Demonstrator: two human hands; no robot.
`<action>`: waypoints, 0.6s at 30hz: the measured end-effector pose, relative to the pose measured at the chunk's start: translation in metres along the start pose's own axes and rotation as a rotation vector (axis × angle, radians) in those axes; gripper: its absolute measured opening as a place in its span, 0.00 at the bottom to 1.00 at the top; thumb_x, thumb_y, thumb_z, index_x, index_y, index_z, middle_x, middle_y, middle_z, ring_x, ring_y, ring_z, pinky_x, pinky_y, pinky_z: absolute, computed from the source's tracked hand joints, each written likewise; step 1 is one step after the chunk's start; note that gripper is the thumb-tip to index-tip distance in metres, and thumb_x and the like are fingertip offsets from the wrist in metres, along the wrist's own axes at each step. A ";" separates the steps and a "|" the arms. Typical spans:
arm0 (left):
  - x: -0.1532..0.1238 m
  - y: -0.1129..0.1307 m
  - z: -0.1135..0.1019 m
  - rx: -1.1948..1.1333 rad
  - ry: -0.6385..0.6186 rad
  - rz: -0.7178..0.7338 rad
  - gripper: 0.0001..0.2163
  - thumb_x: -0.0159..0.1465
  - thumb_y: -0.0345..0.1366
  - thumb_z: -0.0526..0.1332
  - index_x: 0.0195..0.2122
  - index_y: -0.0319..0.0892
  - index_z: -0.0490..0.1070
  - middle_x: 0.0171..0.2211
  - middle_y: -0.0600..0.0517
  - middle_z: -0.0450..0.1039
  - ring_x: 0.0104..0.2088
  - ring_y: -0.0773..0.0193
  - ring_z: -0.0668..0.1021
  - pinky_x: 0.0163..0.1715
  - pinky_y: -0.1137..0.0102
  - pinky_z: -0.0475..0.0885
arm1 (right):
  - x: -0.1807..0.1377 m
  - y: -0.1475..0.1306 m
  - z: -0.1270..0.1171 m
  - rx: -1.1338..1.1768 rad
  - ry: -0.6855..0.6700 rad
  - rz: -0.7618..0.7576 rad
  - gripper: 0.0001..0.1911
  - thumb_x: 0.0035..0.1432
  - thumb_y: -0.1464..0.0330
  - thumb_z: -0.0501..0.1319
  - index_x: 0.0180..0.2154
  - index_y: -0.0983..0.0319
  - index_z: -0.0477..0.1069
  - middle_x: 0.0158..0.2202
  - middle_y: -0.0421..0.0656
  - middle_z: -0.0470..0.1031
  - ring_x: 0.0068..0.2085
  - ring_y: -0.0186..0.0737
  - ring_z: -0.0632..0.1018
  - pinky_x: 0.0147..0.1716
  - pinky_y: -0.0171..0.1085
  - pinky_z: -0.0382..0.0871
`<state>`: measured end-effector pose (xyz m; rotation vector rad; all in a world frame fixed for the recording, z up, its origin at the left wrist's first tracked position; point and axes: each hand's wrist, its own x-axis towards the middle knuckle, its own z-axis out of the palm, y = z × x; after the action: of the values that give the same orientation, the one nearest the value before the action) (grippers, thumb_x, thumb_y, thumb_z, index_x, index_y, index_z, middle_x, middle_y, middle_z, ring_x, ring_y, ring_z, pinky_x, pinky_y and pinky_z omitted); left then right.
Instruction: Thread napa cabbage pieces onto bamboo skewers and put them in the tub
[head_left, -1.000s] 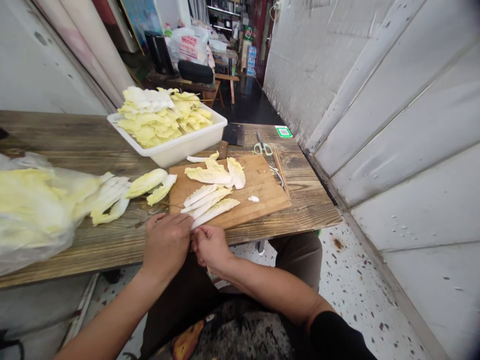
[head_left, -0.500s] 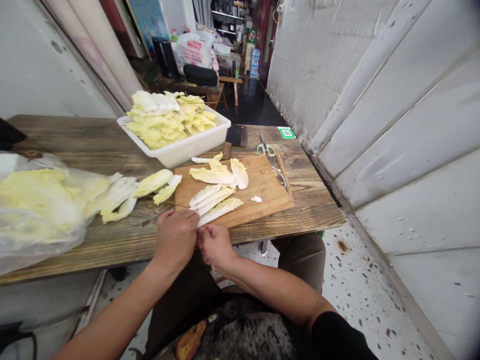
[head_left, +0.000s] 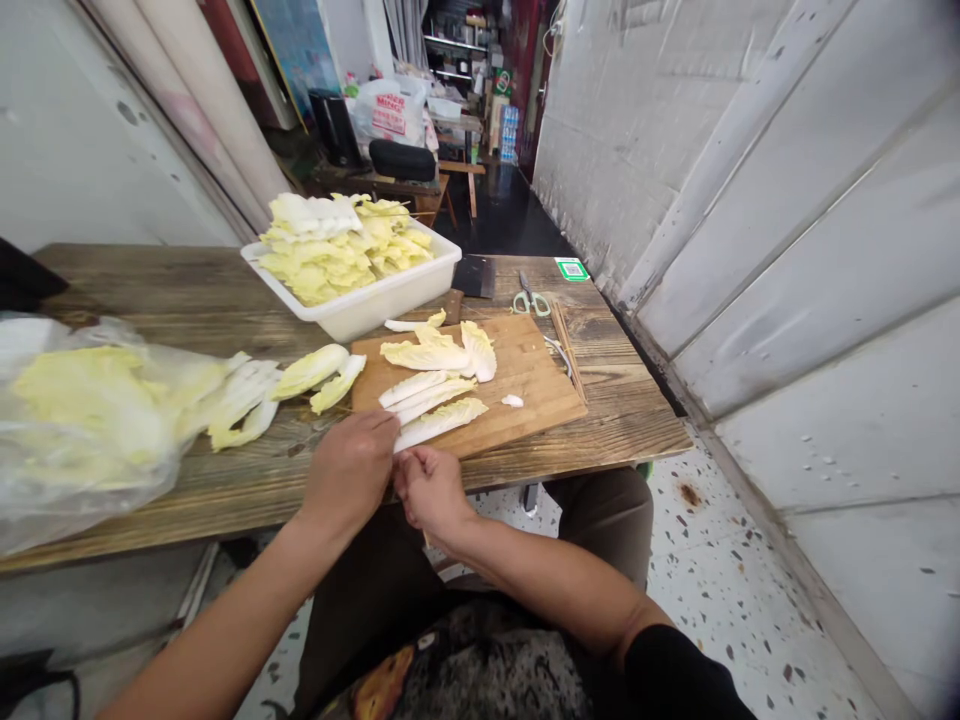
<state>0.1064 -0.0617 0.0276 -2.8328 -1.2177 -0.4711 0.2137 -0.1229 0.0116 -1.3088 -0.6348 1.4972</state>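
Observation:
Several napa cabbage leaves lie side by side on the wooden cutting board, their white stem ends toward me. My left hand is closed over the stem ends at the board's near left corner. Right beside it, at the table edge, my right hand is closed in a pinch; a bit of thin bamboo skewer shows under it, the rest hidden by the fingers. Farther back on the board rest more cabbage leaves and a small white scrap.
A white tub heaped with leaves stands behind the board. Cabbage in a clear plastic bag lies at left, with loose leaves beside it. A cleaver, scissors and bamboo skewers lie toward the back right.
My left hand has shifted slightly, its fingers drawn closer over the stem ends. My right hand stays pinched in nearly the same spot, and the leaves lie as before.

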 end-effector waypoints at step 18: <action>-0.044 -0.004 0.038 -0.052 0.167 -0.003 0.18 0.67 0.30 0.48 0.50 0.37 0.76 0.52 0.36 0.77 0.56 0.45 0.77 0.58 0.44 0.65 | 0.012 0.021 -0.008 -0.392 -0.019 -0.234 0.18 0.61 0.76 0.54 0.19 0.59 0.59 0.18 0.35 0.62 0.23 0.33 0.63 0.24 0.31 0.53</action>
<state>0.0852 -0.0851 -0.0217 -2.7672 -1.1954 -0.7329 0.2155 -0.1210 -0.0140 -1.4536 -1.0961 1.2330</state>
